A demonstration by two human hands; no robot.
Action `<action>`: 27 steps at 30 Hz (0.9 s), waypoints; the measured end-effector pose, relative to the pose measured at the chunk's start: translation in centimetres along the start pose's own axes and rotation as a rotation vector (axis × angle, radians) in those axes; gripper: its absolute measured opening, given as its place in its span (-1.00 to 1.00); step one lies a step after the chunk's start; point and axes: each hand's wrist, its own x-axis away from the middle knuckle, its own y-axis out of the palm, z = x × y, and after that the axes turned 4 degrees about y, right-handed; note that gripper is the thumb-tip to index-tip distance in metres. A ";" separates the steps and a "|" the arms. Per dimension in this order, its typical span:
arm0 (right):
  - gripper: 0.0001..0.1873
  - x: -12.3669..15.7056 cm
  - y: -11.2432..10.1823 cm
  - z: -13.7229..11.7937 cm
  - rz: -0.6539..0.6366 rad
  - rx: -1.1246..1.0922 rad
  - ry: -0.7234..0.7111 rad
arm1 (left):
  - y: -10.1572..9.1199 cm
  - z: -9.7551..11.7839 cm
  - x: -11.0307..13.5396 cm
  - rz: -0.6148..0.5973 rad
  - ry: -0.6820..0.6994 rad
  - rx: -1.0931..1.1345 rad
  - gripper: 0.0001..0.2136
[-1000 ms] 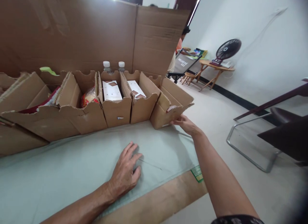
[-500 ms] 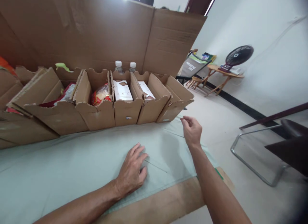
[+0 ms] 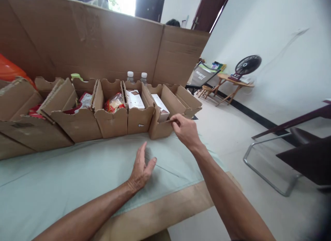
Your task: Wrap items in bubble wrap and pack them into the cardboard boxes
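My right hand [image 3: 185, 129] pinches the front edge of a cardboard bin [image 3: 160, 129], near its right corner. In that bin stands a white box [image 3: 160, 106]. The bin sticks out a little toward me from the row. My left hand [image 3: 142, 168] is open over the pale green cloth [image 3: 85, 172], thumb apart from the fingers, holding nothing. Left of the gripped bin is another bin [image 3: 139, 122] with a white box [image 3: 134, 100], then one [image 3: 111, 125] with a red-and-clear packet [image 3: 114, 103]. A further bin [image 3: 192, 111] is partly hidden behind my right hand.
A tall cardboard panel [image 3: 103, 44] rises behind the row, with two white-capped bottles [image 3: 130, 75] before it. An orange object [image 3: 12, 70] is at the left. To the right are a metal-framed chair [image 3: 305, 154] and a fan [image 3: 248, 65] on a small wooden table.
My right hand has moved left from beside the row's end and taken hold of a bin's front edge. That bin now juts forward. My left hand has lifted and turned, fingers upward.
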 end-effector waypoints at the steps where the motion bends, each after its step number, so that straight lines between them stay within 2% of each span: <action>1: -0.83 2.1 -1.1 0.0 0.005 -0.017 -0.010 | -0.3 0.1 -0.3 0.049 -0.023 0.049 -0.37; 4: -0.86 9.6 -5.5 0.8 0.040 -0.086 -0.039 | -1.1 0.1 -1.1 0.173 -0.062 0.138 -0.41; 6: -0.84 14.9 -8.4 2.0 0.055 -0.093 -0.038 | -1.4 0.0 -1.3 0.206 -0.053 0.166 -0.37; 8: -0.79 20.1 -10.7 3.4 0.158 -0.138 0.048 | -1.6 0.1 -1.2 0.180 -0.017 0.193 -0.33; 9: -0.64 22.5 -11.4 4.1 0.240 -0.181 0.137 | -1.6 0.2 -0.9 0.144 0.002 0.210 -0.31; 11: -0.25 26.7 -11.9 5.4 0.322 -0.291 0.357 | -1.3 0.6 -0.3 0.026 0.035 0.252 -0.29; 12: -0.12 28.3 -11.7 6.1 0.318 -0.328 0.449 | -1.1 0.9 0.2 -0.052 0.051 0.280 -0.29; 13: -0.08 29.6 -11.2 6.7 0.274 -0.339 0.509 | -0.9 1.1 0.6 -0.129 0.065 0.309 -0.30; 15: -0.15 31.0 -9.6 7.7 0.159 -0.285 0.537 | -0.3 1.7 1.6 -0.238 0.083 0.358 -0.31; 17: -0.25 30.8 -7.9 8.2 0.082 -0.215 0.512 | 0.1 2.0 2.6 -0.261 0.085 0.390 -0.31; 20: -0.38 27.6 -5.9 7.4 0.063 -0.222 0.435 | -0.4 2.3 3.5 -0.181 0.091 0.413 -0.34; 23: -0.53 22.0 -4.5 5.2 -0.011 -0.324 0.297 | -2.7 2.4 3.6 -0.014 0.143 0.387 -0.38; 27: -0.52 13.6 -1.1 3.0 -0.112 -0.523 0.193 | -6.5 2.7 2.2 0.155 0.155 0.235 -0.46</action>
